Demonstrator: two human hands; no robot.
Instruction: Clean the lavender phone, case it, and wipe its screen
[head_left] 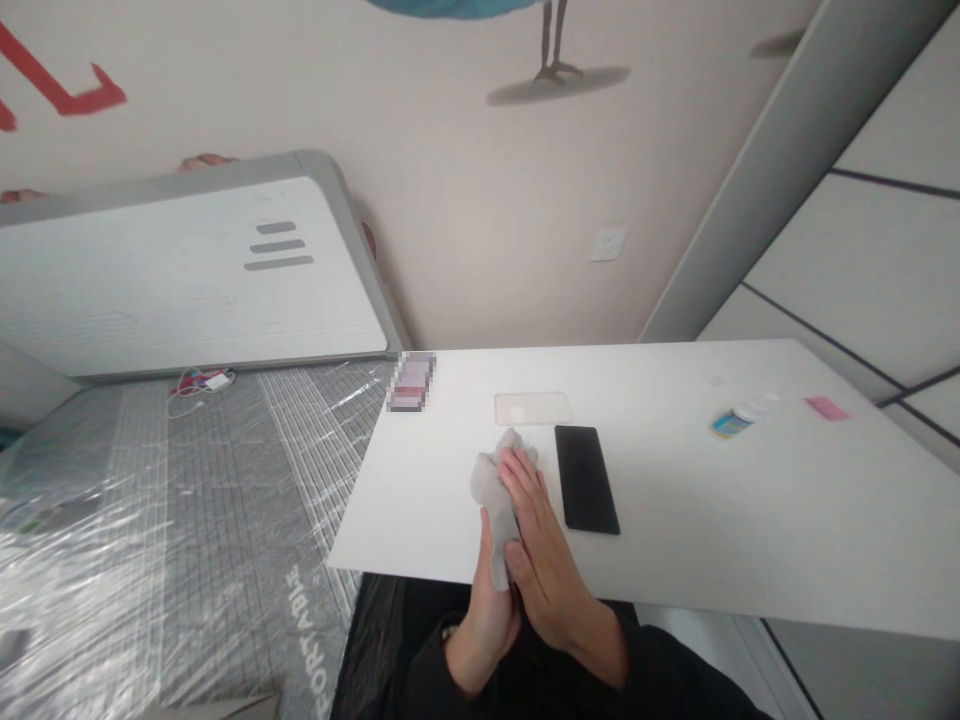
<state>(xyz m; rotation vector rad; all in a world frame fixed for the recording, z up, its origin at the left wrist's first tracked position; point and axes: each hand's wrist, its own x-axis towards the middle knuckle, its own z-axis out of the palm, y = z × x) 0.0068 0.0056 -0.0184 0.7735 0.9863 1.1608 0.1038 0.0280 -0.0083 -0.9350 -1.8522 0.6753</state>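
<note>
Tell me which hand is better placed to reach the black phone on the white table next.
Right, probably: the right hand holds the grey cloth on the side nearest the black phone, while the left hand sits on the cloth's far side.

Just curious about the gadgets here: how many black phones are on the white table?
1: the black phone lies flat on the white table, right of the right hand. A pixelated item farther left cannot be identified.
</note>
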